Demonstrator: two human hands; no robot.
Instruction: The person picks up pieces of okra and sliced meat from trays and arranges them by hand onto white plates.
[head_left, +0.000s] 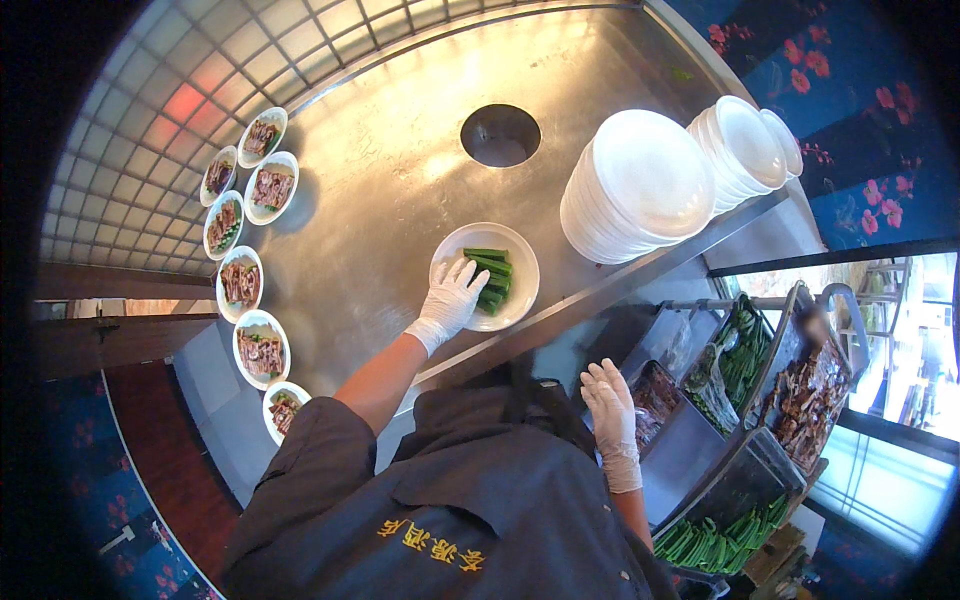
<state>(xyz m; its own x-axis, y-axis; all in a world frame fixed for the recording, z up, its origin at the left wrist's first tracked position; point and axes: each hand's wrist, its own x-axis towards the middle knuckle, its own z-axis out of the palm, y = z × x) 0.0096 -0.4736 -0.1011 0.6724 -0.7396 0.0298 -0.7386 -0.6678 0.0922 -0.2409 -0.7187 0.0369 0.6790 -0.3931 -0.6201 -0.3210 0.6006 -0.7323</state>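
My left hand (451, 298), in a thin white glove, reaches into a white plate (525, 289) near the counter's front edge. Its spread fingers rest against several cut green vegetable sticks (491, 264) lying side by side. Part of the sticks and the plate's left rim are hidden under the hand. My right hand (611, 420), gloved too, hangs in front of the counter at my right side. Nothing shows in it, and its fingers are extended. Beside it, a container of dark sliced meat (656, 401) is partly covered by the hand.
A steel counter (375, 225) has a round hole (501, 136). Tall stacks of white plates (652, 176) stand right. Several filled plates (261, 349) line the left edge. Trays hold shredded meat (806, 401) and long green vegetables (720, 536) at my right. A tiled partition (187, 97) borders the counter.
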